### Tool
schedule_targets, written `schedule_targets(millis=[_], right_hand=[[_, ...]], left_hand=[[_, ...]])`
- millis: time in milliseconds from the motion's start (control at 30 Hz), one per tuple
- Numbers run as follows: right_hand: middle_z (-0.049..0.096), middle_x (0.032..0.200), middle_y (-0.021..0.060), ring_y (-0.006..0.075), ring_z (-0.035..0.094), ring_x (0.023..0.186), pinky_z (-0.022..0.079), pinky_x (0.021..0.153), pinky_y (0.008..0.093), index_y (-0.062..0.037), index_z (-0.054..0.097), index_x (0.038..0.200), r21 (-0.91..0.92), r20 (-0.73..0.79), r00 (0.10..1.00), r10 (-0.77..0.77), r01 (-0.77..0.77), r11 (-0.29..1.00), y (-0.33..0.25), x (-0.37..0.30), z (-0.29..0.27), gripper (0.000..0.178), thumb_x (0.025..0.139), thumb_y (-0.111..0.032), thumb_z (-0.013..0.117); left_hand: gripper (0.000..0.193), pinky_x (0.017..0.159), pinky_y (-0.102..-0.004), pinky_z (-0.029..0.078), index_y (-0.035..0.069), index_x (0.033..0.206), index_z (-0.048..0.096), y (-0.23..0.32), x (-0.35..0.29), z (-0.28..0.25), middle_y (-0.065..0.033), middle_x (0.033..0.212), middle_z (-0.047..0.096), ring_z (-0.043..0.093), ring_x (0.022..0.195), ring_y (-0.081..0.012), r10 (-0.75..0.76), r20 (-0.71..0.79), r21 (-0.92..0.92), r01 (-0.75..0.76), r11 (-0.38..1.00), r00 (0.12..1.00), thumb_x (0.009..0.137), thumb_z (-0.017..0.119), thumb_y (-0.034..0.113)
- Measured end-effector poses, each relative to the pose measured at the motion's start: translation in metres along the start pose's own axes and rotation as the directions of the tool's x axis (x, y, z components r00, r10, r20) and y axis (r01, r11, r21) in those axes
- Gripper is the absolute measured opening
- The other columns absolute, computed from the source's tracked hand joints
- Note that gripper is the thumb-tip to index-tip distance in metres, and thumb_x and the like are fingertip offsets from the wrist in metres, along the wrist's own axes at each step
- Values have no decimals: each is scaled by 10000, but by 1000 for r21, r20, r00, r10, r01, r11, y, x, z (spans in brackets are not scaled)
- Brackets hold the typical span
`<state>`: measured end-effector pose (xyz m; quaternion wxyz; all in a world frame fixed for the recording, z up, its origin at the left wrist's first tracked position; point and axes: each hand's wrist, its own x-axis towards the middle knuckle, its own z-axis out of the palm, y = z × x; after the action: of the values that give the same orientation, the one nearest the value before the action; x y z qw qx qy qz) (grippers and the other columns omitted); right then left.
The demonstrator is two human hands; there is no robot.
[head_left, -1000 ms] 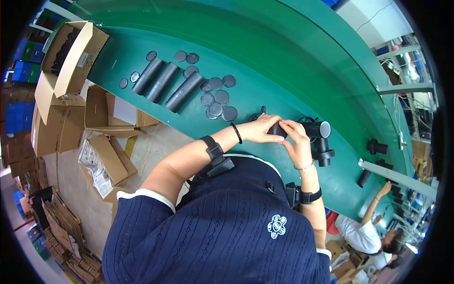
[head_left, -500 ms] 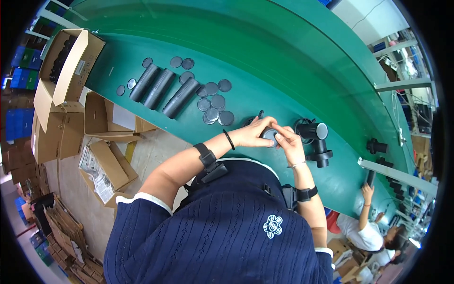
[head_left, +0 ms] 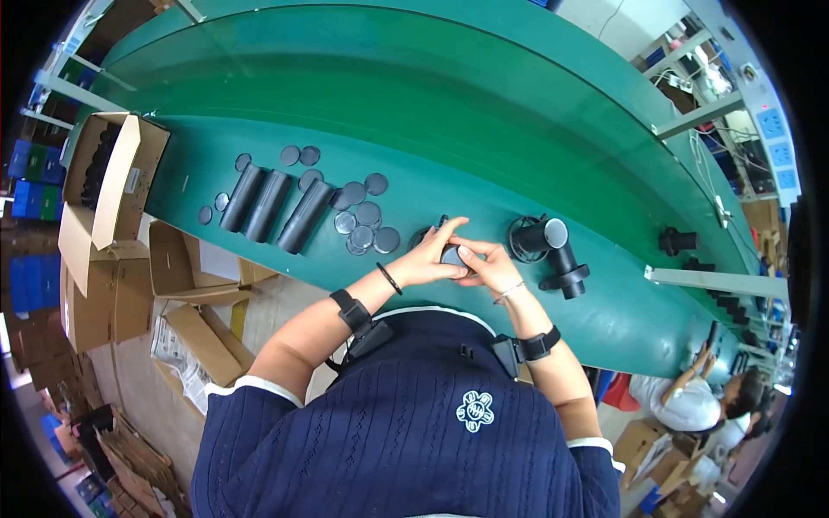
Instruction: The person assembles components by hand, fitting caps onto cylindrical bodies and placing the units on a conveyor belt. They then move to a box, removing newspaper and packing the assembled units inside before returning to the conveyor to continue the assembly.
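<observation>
Green, smooth-topped workbench (head_left: 615, 332) runs across the view, bending toward the rim. At its left end stands an open brown cardboard box (head_left: 142, 168) containing dark parts.

Both hands meet near the front edge of the workbench. Left hand (head_left: 426, 262): fingers curved, grasping a dark, round piece with a grey face (head_left: 453, 257) from its left side. Right hand (head_left: 495, 271): fingers closed on the same piece from the right, thumb at the grey face. The piece is located between the two hands, above the workbench; its underside is hidden.

Left of the hands, three black cylindrical tubes (head_left: 268, 207) lie side by side, slanted. Thin, dark, round discs (head_left: 386, 240) lie around the tubes, most of them clustered to the right. Right of the hands are a short black ribbed cylinder with a pale end (head_left: 544, 235) and, just beside it, a black flanged fitting (head_left: 564, 281).
</observation>
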<state>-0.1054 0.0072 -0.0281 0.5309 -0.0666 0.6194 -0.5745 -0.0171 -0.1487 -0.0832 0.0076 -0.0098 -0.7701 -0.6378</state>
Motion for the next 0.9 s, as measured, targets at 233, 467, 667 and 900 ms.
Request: schedule_targets(millis=[233,467,667,900], right_hand=[[646,996,74,164,661,741,591,585,284,-95,652,1156,-52,5,992,-126,126,991,-17,6,-15,303,910,-268,616],[635,1025,112,269,679,785,604,674,310,-51,559,1251,69,-311,844,-437,478,875,-130,-49,-117,378,947,-274,544],[634,1047,131,273,659,665,608,602,363,-92,591,1219,64,-713,645,-275,451,890,-118,-9,-274,307,940,-218,560],[582,1106,124,349,634,883,609,704,451,-16,531,1202,182,-747,649,-144,408,895,-84,19,-375,316,929,-176,530]], left_hand=[[833,1040,-436,289,27,1372,295,40,13,-13,-196,1274,418,410,1200,-326,261,-163,288,-207,935,951,731,727,339],[407,913,-410,374,9,1131,492,103,58,4,-156,1074,514,481,1018,-317,516,-341,581,-255,773,785,777,632,153],[1050,1086,-442,291,-10,1401,265,34,133,98,-223,1389,358,327,1305,-381,146,38,289,-151,945,988,618,844,383],[706,1012,-346,391,47,1280,454,44,108,74,-105,1224,539,492,1180,-189,-15,136,-81,26,996,991,697,826,190]])
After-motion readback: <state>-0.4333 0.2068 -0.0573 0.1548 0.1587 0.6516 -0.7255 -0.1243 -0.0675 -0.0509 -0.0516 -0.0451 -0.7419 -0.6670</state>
